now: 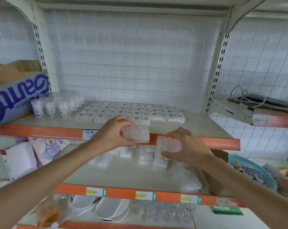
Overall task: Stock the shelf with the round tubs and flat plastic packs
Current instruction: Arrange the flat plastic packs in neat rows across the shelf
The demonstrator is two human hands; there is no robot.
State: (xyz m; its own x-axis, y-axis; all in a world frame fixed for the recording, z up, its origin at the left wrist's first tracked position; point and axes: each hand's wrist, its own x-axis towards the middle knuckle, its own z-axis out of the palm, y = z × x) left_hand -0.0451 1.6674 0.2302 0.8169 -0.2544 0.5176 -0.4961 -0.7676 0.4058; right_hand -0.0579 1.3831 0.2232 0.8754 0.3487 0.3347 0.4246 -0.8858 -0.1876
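Orange shelf lip [206, 142]; blue carton [16, 100] left, flat packs [158, 111] behind, cable [244, 98] right

Bright, even, diffuse light, shadows faint; wide-angle distortion bows the shelf uprights [220, 66] toward the edges; overall softness, blur heaviest in the lower-left corner

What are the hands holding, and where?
Left hand pinches one flat plastic pack by its left end; right hand grips another pack around its right side.
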